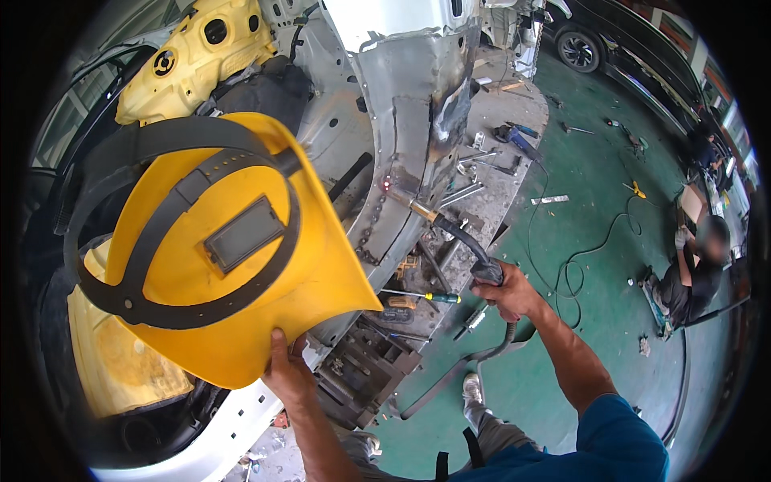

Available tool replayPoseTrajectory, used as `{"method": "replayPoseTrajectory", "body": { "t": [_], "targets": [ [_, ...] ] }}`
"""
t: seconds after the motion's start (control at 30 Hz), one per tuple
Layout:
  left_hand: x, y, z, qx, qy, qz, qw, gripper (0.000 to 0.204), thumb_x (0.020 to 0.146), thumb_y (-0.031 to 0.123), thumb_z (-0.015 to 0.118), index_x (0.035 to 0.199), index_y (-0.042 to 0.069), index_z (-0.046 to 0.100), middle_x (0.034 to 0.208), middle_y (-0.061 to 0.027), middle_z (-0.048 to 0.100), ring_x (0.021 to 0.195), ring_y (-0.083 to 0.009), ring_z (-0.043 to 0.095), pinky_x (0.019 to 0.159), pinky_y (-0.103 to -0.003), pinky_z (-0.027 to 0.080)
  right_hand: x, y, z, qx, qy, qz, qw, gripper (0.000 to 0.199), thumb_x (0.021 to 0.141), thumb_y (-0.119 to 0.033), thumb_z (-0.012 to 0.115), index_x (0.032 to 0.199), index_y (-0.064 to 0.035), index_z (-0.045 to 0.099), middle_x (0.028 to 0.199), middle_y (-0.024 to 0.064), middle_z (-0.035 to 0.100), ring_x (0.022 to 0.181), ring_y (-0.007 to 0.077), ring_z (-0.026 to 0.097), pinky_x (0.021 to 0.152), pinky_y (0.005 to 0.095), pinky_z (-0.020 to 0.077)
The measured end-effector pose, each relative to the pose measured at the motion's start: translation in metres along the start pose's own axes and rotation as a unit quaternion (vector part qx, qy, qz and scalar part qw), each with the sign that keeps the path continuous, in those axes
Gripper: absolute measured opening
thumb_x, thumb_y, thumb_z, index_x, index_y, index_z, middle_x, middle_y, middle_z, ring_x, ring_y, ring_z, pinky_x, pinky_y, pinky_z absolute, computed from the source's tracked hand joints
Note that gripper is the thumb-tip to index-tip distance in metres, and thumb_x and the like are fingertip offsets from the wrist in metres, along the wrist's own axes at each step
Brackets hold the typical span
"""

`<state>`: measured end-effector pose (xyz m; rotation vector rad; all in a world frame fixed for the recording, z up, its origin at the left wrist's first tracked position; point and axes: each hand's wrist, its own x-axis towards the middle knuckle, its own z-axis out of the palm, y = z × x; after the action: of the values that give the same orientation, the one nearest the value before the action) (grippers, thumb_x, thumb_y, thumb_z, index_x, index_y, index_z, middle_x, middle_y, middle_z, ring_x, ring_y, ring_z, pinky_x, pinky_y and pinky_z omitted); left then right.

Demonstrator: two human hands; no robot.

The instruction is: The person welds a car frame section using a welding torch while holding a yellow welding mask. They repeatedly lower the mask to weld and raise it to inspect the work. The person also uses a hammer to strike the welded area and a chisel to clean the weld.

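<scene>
Left hand [287,371] is gripping the yellow welding mask [217,257]; right hand [506,291] is clenching the welding torch [450,229], its tip touching the car pillar [414,104].

Yellow welding mask [241,273], black straps, green floor [594,201], blue sleeve [618,438]

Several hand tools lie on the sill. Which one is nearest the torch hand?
The screwdriver with the yellow-and-green handle, just left of the right hand gripping the welding torch; the other tools lie farther up.
</scene>
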<state>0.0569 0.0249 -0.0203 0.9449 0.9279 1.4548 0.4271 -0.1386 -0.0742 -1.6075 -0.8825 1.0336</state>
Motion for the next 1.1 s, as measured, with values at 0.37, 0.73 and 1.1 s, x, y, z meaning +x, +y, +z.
{"method": "replayPoseTrajectory", "body": {
  "t": [0.37,0.73,1.1],
  "targets": [
    [-0.051,-0.029,0.06,-0.01,-0.114,-0.039,0.993,0.033,0.094,-0.002,0.068,0.126,-0.001,0.06,0.117,-0.0104,0.066,0.103,-0.0209,0.068,0.084,-0.037,0.063,-0.008,-0.004,-0.006,0.01,0.015,-0.057,0.998,0.028,0.084,-0.01,0.074,0.108,-0.001,0.063,0.083,0.003,0.066,0.053,0.0097,0.055,0.044,0.0283,0.0447],
    [-0.061,-0.049,0.06,0.055,-0.18,-0.058,0.98,0.031,0.092,-0.002,0.069,0.123,0.0,0.063,0.113,-0.0084,0.069,0.098,-0.0194,0.069,0.085,-0.034,0.058,-0.028,-0.02,-0.02,0.023,0.005,-0.037,0.999,0.028,0.085,-0.009,0.072,0.11,-0.0004,0.063,0.083,0.0044,0.066,0.048,0.0096,0.053,0.04,0.0281,0.0411],
    [-0.057,-0.062,0.052,-0.047,-0.208,0.044,0.976,0.034,0.097,0.008,0.065,0.13,0.004,0.061,0.122,-0.0112,0.067,0.11,-0.0267,0.067,0.097,-0.043,0.057,-0.028,-0.02,-0.02,0.03,0.007,-0.013,0.999,0.029,0.085,-0.008,0.071,0.111,0.0003,0.062,0.083,0.0058,0.066,0.044,0.0095,0.05,0.036,0.028,0.0375]
  ]
}}
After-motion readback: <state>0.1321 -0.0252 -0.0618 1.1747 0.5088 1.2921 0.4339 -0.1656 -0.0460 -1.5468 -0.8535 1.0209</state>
